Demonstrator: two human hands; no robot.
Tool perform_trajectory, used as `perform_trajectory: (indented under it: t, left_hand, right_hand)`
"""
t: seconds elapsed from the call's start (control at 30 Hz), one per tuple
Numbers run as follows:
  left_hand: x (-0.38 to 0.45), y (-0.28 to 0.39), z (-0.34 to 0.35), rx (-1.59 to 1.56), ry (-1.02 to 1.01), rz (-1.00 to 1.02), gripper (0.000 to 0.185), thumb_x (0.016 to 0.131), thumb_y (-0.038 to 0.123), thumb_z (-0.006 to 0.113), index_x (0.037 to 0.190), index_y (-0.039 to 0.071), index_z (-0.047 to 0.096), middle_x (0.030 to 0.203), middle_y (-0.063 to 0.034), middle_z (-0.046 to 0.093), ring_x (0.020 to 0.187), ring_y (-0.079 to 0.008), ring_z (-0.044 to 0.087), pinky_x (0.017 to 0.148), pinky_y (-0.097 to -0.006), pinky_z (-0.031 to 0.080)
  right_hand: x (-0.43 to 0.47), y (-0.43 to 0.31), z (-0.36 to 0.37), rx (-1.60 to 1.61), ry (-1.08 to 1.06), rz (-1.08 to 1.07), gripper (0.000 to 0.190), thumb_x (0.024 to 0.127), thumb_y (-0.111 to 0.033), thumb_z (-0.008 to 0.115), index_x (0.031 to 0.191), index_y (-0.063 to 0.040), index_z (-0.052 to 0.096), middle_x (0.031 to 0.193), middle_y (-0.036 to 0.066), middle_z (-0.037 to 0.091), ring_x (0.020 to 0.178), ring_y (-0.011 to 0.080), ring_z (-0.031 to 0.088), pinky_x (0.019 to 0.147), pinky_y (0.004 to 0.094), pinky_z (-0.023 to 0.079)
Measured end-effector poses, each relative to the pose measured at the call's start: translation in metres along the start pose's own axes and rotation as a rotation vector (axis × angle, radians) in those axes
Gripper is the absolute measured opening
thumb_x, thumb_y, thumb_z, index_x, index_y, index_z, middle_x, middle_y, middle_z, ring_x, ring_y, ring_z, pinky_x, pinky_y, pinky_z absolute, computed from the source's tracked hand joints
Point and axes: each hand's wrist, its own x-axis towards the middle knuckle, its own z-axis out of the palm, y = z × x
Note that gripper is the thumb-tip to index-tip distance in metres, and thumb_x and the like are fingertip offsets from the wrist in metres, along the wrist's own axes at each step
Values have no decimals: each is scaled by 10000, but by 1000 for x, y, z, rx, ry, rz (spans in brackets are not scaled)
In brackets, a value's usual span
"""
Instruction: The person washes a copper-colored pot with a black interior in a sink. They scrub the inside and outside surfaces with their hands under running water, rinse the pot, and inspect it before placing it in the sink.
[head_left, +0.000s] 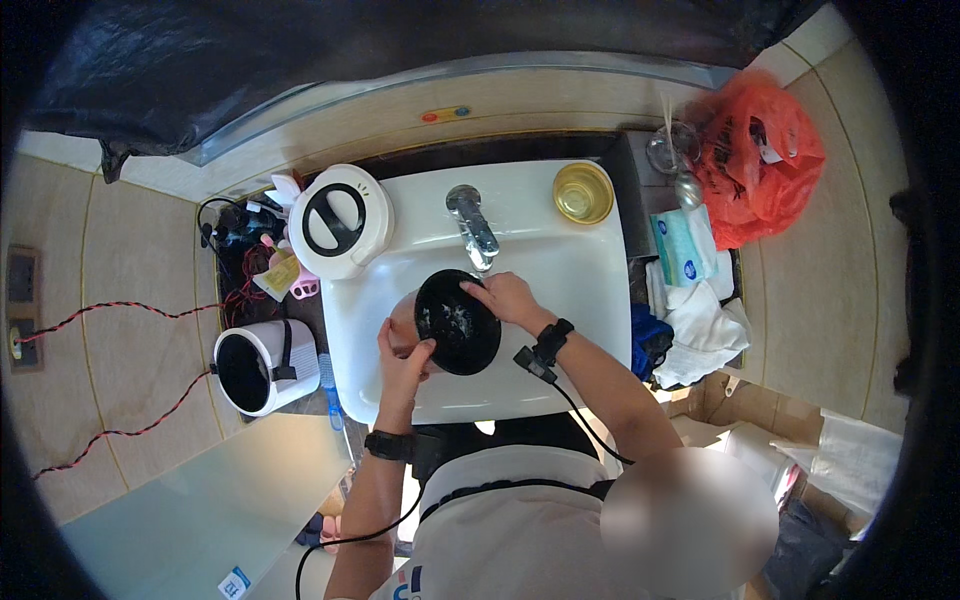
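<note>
Over the basin of a white washbasin (577, 352), both my hands hold a round pot (457, 322). Its inside is black with whitish water or foam in it, and its outer wall looks copper-pink. The pot is tilted, so its mouth faces up and to the right. My left hand (401, 367) grips the outer wall on the left, with the thumb by the lower rim. My right hand (510, 300) holds the upper right rim, its thumb over the inner edge. Just above it, the chrome faucet (474, 229) points towards the pot; I cannot tell whether water runs.
A white lid-like appliance part (341, 221) with a black ring sits on the basin's back left corner. A yellowish bowl (583, 193) stands back right. A white cylindrical appliance (277, 366) lies left, near red-black cords (135, 305). Tissues (684, 244), white towels (705, 337) and a red bag (765, 165) lie right.
</note>
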Motion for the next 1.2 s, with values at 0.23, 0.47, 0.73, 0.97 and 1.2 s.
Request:
perform_trajectory:
  t: [0.23,0.47,0.73,0.97,1.2]
  left_hand:
    - [14,-4,9,13,-5,64,925,654,280,752,1381,107,207,1065,-151,527,753,-194,535,544,-292,427]
    - [18,6,22,106,-110,49,911,694,313,714,1397,151,157,1101,-142,518,852,-234,553,678,-388,474]
    - [14,13,6,92,-165,-57,889,717,364,678,1407,170,152,1132,-156,510,972,-260,531,715,-446,496]
    - [26,1,-13,27,-210,-121,985,733,455,691,1440,168,69,1277,-185,427,1130,-297,460,746,-455,493]
    - [26,-42,19,-10,109,335,1207,591,277,855,1446,59,30,1349,-227,293,1188,-326,388,1006,-382,343]
  right_hand:
    - [-2,14,-4,484,-22,-200,244,738,-145,659,891,41,615,804,223,631,768,321,626,735,382,485]
    - [18,23,-9,212,37,-83,347,806,-336,618,887,1,639,787,216,632,754,358,616,710,406,485]
    - [11,25,-6,-8,11,-163,496,911,-469,457,898,-7,636,746,220,613,712,369,596,655,417,475]
    - [11,34,6,626,-114,-183,266,893,-239,549,877,23,594,659,96,563,588,184,535,564,318,445]
    - [-7,29,46,1192,-157,80,144,878,-111,564,990,-25,588,741,-2,594,594,70,547,474,215,421]
